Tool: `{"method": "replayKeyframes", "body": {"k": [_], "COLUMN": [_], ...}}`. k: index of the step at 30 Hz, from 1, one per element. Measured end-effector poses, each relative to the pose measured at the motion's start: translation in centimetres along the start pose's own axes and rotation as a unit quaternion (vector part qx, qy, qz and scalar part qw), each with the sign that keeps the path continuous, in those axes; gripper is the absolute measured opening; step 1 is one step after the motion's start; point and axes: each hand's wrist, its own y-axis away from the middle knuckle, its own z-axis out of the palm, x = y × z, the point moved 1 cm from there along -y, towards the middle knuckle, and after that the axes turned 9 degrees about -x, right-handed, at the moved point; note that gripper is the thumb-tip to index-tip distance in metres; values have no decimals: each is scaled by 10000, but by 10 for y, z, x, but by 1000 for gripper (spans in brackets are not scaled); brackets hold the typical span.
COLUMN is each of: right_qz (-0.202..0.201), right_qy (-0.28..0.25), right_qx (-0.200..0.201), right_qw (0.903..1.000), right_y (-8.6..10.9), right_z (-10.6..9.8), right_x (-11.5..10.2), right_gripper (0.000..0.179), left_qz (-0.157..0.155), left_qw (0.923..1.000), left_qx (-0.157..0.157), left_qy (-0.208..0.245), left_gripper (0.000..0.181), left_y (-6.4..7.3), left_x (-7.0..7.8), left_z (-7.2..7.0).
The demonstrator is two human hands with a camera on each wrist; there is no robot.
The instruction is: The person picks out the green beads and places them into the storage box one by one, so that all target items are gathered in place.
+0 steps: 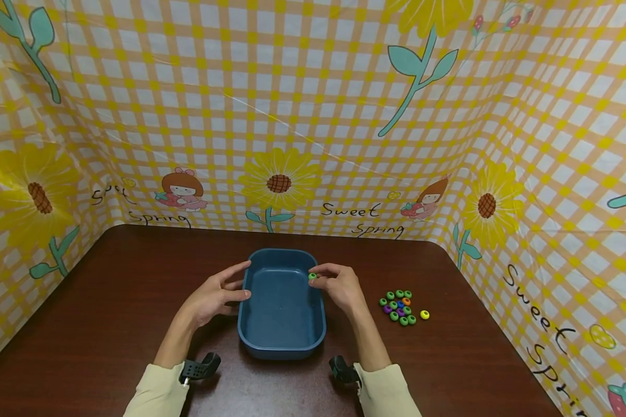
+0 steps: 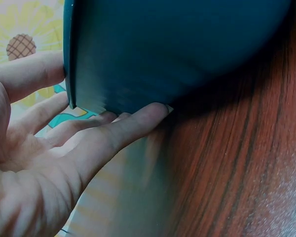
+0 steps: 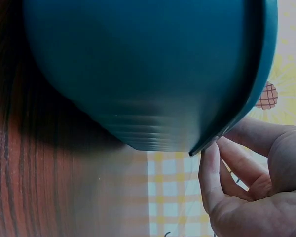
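Observation:
A blue rectangular plastic basin (image 1: 281,304) with rounded corners stands on the table between my hands. My left hand (image 1: 211,298) rests against its left side, fingers fairly straight and spread, with fingertips at the rim and outer wall (image 2: 138,54). At the basin's right rim, my right hand (image 1: 339,284) pinches a green bead (image 1: 312,277) between thumb and fingers, over the inner edge. In the right wrist view, the basin's wall (image 3: 138,64) hides the bead, and the right hand (image 3: 251,177) shows just beyond the rim.
Several green beads (image 1: 393,316) lie clustered to the right with purple, blue and orange ones. A yellow bead (image 1: 425,315) sits a little apart. The dark wooden table (image 1: 109,301) is walled by a checked, flower-printed cloth (image 1: 313,133). Each wrist wears a black strap-on device (image 1: 200,367).

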Motion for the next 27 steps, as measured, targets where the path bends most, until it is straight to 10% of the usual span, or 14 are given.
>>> {"method": "replayKeyframes", "body": {"k": [27], "right_qz": [93], "right_qy": [158], "right_qx": [-53], "right_qw": [9998], "right_y": [-3], "right_z": [7], "right_x": [-2], "right_gripper": [21], "left_qz": [-32], "left_qw": [9999], "left_qx": [110], "left_qy": [-12], "left_gripper": [75], "left_y": [-1], "left_x": [-1], "left_z": [-2]}}
